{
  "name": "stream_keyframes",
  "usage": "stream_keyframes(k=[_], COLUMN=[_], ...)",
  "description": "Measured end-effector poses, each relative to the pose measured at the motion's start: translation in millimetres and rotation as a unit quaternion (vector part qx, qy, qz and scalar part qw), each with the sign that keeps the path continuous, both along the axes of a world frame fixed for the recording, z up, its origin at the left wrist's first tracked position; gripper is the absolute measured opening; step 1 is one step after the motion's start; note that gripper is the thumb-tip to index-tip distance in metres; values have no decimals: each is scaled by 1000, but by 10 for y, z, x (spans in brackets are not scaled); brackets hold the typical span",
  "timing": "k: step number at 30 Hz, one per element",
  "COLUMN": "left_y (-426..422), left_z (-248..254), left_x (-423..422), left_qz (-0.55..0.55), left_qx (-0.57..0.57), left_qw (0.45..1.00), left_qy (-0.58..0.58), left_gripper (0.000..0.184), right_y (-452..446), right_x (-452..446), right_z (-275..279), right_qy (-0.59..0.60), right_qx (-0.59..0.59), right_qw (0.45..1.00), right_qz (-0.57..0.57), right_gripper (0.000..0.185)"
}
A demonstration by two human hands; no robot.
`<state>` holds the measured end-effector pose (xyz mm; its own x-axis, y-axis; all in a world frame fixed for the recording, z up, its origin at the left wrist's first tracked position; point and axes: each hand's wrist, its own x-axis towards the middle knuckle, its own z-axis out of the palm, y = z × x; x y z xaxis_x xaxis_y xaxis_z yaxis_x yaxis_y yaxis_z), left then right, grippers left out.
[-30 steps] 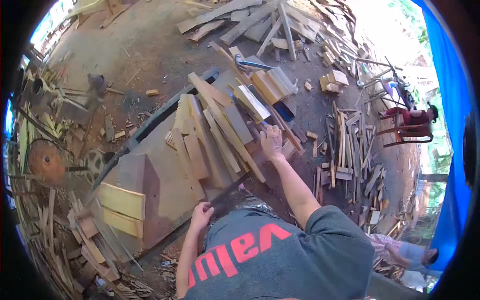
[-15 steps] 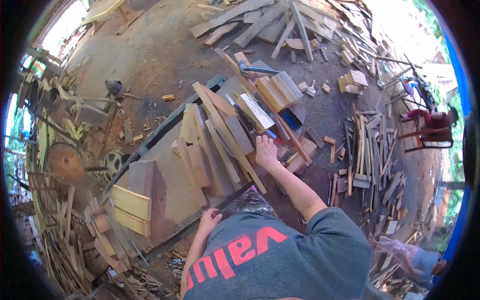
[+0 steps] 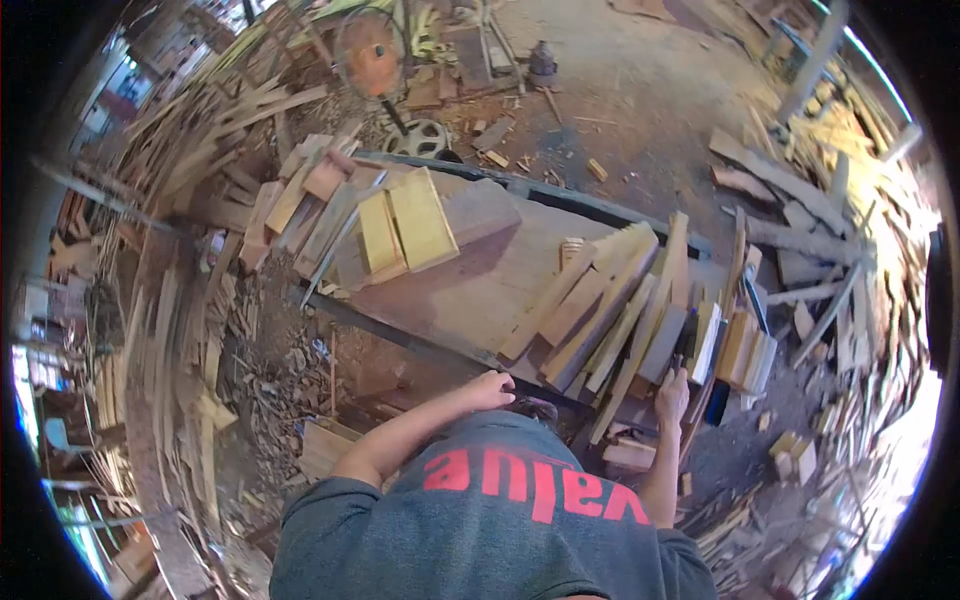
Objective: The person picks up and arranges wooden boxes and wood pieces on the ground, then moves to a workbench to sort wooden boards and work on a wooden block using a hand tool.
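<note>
My left hand (image 3: 490, 391) is at the table's near edge, its fingers curled together with nothing visible in them. My right hand (image 3: 671, 398) reaches to the right end of the wooden table (image 3: 440, 300). Its fingers are pressed together around something small and dark, too blurred to name. Just beyond them stands a pale-faced wood block (image 3: 705, 338). Several long boards (image 3: 602, 322) lean side by side to the left of that hand. A hammer (image 3: 754, 296) lies to the right, near more wood blocks (image 3: 738, 350). Two yellowish boards (image 3: 408, 225) lie on the table's left part.
An orange round fan (image 3: 372, 56) stands behind the table. Scrap wood (image 3: 160, 360) is heaped along the left. Planks (image 3: 790, 185) lie piled at the upper right, and small offcuts (image 3: 795, 457) are on the ground at the right.
The view has swung left, so the table and boards appear turned and further right. My right hand has moved to the small dark thing beside the pale-faced block. My left hand remains by the table edge.
</note>
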<state>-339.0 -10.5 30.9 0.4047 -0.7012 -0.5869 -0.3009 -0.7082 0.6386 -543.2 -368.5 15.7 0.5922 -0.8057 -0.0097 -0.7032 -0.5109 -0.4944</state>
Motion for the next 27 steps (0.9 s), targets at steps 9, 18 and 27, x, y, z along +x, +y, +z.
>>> stream_keyframes(k=[9,18,27], left_y=[830,1630,2045], left_z=[286,371,398], left_x=[897,2459,3246], left_qz=[178,364,452], left_qx=[-116,-275,-265], left_qw=[975,863,823], left_qy=[-62,-217,-219], left_gripper=[31,19,14], right_y=[662,2364,3043], right_x=[526,2705,3566], right_z=[523,692,706], right_qy=[-141,-147,-69], right_qx=[-67,112,86], right_qw=[988,976,983], right_qz=[-21,119,149], right_gripper=[40,16,26])
